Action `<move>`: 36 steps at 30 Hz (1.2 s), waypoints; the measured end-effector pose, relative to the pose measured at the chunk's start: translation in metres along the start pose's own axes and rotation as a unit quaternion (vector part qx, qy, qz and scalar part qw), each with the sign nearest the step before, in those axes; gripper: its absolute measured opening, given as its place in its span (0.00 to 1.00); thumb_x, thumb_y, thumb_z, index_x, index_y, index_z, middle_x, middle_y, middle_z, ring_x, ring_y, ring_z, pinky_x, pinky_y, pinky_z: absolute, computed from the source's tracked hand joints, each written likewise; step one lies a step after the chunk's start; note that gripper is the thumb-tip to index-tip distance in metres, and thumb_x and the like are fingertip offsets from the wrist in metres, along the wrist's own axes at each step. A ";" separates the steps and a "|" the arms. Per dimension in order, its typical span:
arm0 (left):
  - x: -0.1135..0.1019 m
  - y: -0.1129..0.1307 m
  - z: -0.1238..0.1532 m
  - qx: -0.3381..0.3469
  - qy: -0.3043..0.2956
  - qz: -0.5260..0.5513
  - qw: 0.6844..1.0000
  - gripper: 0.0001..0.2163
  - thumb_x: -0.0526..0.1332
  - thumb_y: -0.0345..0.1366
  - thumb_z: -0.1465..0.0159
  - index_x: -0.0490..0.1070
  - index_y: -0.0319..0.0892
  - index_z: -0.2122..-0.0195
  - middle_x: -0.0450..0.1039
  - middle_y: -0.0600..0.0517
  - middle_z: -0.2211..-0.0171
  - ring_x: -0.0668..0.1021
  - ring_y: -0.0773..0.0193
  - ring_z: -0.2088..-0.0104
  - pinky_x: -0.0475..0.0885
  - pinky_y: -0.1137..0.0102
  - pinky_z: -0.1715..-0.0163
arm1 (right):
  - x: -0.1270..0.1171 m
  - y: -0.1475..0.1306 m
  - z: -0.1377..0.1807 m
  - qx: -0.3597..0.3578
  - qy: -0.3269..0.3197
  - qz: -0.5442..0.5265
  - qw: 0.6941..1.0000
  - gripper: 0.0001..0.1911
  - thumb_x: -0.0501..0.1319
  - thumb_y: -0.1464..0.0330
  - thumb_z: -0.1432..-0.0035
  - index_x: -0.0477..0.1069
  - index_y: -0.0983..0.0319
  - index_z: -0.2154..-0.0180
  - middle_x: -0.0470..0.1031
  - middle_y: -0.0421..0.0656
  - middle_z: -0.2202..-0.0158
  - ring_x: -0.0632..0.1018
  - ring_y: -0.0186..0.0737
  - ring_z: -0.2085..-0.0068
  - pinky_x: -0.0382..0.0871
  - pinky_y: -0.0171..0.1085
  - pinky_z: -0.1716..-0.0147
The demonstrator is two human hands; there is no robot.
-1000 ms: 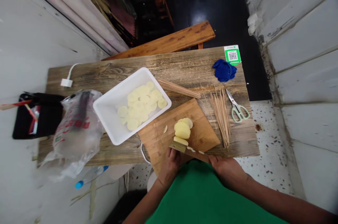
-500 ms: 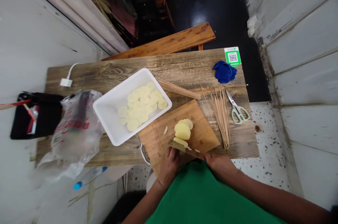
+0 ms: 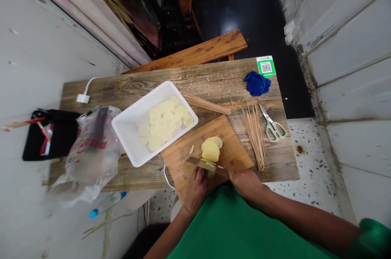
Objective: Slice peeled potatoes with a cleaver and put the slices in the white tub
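The right hand (image 3: 244, 182) is closed round the handle of a steel-bladed kitchen knife (image 3: 204, 163). The blade runs leftward from it, across the near end of a pale yellow peeled potato (image 3: 210, 151). The left hand (image 3: 197, 187) sits just beside the right. Its fingers are curled and their tips are against the potato's near end behind the blade. It seems to be pinning the potato there, though the blade hides the contact.

The potato is already cut into leaning slices at its far end. It lies on a brown wooden cutting board (image 3: 233, 147) directly ahead of both hands, on the weathered plank desk (image 3: 214, 80).

Beyond the left hand stands a white rectangular plastic tray (image 3: 131, 145) holding round potato slices (image 3: 165, 120). Further out on that side slumps a clear plastic bag (image 3: 91, 149).

Ahead of the right hand lie loose bamboo skewers (image 3: 253, 128), with green-handled scissors (image 3: 271, 124) just beside them. A crumpled blue cloth (image 3: 256, 83) lies further off.
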State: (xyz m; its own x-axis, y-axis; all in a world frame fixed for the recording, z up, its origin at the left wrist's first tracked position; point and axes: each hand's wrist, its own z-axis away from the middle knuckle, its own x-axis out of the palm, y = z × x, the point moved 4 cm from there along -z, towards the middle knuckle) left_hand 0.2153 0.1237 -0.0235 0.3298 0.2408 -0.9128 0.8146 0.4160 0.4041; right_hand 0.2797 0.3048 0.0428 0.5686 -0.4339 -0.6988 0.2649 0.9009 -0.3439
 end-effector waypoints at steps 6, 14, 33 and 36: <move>-0.012 0.001 -0.006 -0.052 -0.008 0.085 0.995 0.15 0.52 0.26 0.33 0.71 0.42 0.49 0.71 0.44 0.50 0.73 0.54 0.47 0.74 0.57 0.47 | -0.001 0.008 0.039 0.025 -0.087 0.001 0.996 0.15 0.51 0.77 0.38 0.72 0.66 0.54 0.80 0.51 0.61 0.81 0.47 0.63 0.67 0.37 0.70; -0.008 0.000 0.001 -0.052 0.001 0.088 0.995 0.14 0.52 0.31 0.31 0.69 0.42 0.47 0.71 0.43 0.51 0.74 0.55 0.49 0.75 0.58 0.48 | 0.013 0.007 0.042 0.033 -0.064 0.004 0.997 0.14 0.52 0.77 0.39 0.73 0.65 0.56 0.80 0.48 0.63 0.81 0.45 0.64 0.66 0.36 0.71; -0.007 -0.004 0.008 0.083 0.001 0.003 0.997 0.15 0.54 0.25 0.34 0.70 0.42 0.48 0.72 0.43 0.50 0.71 0.51 0.45 0.75 0.55 0.50 | 0.004 0.013 0.044 0.044 -0.112 -0.006 0.993 0.15 0.50 0.75 0.37 0.72 0.65 0.54 0.80 0.50 0.61 0.81 0.45 0.63 0.70 0.36 0.68; -0.005 -0.004 0.010 0.073 -0.009 0.005 0.997 0.15 0.53 0.25 0.34 0.70 0.42 0.48 0.72 0.43 0.49 0.70 0.51 0.44 0.75 0.55 0.48 | 0.003 0.014 0.042 0.044 -0.110 0.005 0.993 0.14 0.51 0.76 0.38 0.72 0.65 0.55 0.80 0.50 0.62 0.81 0.44 0.64 0.68 0.35 0.70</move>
State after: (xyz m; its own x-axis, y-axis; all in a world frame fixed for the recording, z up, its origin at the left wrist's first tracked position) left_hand 0.2149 0.1121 -0.0217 0.3465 0.2284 -0.9098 0.8710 0.2818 0.4024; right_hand 0.3180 0.3164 0.0627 0.7253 -0.4201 -0.5454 0.3188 0.9071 -0.2748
